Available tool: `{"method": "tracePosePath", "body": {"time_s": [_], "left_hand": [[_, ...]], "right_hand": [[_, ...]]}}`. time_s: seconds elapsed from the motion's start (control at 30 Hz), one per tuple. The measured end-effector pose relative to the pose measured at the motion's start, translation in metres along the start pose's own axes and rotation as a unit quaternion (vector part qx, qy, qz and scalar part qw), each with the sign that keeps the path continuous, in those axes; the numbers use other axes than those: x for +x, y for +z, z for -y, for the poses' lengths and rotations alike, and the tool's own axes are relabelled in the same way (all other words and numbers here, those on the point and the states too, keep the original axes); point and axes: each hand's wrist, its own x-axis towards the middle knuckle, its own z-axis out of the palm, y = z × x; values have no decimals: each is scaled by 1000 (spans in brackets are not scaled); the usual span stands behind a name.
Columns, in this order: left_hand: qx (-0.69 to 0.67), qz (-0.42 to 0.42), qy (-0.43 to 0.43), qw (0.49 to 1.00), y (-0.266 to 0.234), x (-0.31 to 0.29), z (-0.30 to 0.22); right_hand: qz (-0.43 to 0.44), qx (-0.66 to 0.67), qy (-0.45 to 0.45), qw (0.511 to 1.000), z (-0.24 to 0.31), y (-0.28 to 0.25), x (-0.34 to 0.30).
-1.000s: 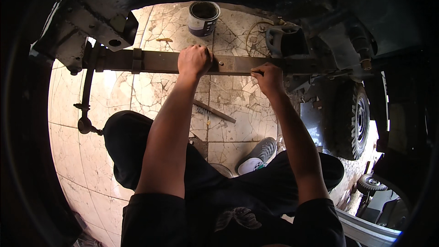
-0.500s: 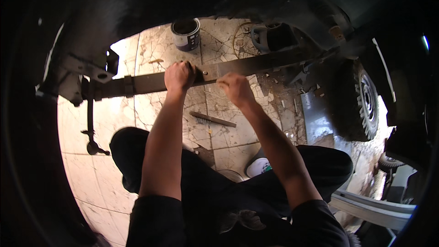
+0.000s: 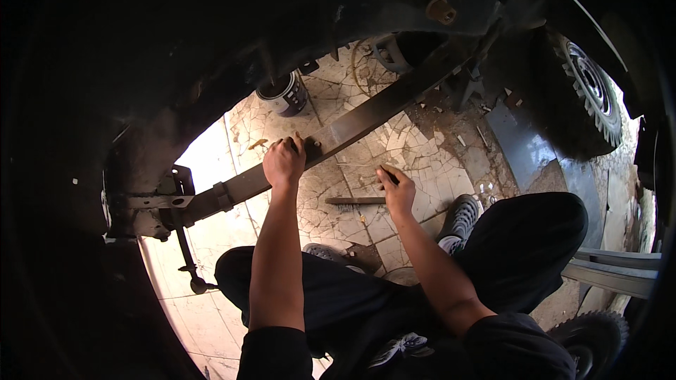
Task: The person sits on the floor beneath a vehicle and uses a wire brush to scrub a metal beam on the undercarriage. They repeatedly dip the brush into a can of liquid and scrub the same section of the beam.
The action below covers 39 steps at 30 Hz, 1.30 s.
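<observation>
The flat metal bar (image 3: 366,116) runs diagonally beneath the dark vehicle body, from the lower left to the upper right. The left hand (image 3: 285,163) is closed over the bar near its middle, close to a round bolt head (image 3: 317,143). The right hand (image 3: 396,188) is apart from the left and clear of the bar, on the near side, with its fingers curled; whether it holds anything small cannot be determined, as the fingertips are dark.

A band-like clip (image 3: 222,195) encircles the bar toward its left end. Beside that end, a thin dark rod (image 3: 184,246) hangs down to a rounded joint.

A wood-handled wire brush (image 3: 358,201) lies on the cracked tile floor (image 3: 451,176), just below the right hand in view. A paint can (image 3: 290,102) stands beyond the bar. At the right are a treaded wheel (image 3: 591,84) and a bluish flat sheet (image 3: 517,141). The person sits low, knees spread.
</observation>
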Motion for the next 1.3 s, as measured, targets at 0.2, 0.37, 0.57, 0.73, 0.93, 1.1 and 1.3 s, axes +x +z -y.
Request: {"method": "tracePosePath", "body": {"time_s": [0.2,0.37,0.57,0.73,0.93,1.1,1.3], "left_hand": [[40,4,37,998,6,4,8],[-4,44,-1,999,-3,8,-11],[4,48,-9,999,0,8,2],[12,57,-6,998,1,8,-3],[8,58,-17,998,0,10,0],[-1,54,-9,998,-1,11,-6],[1,75,-12,997,-1,8,-4]], "right_hand": [[-3,-64,-210,976,97,60,28],[-59,-130,-311,940,86,64,58],[-49,-159,-308,937,91,66,49],[1,-146,-258,955,81,85,26],[-66,-151,-267,950,87,53,65],[-58,-88,-281,954,70,76,51],[-20,-190,-245,950,79,60,67]]}}
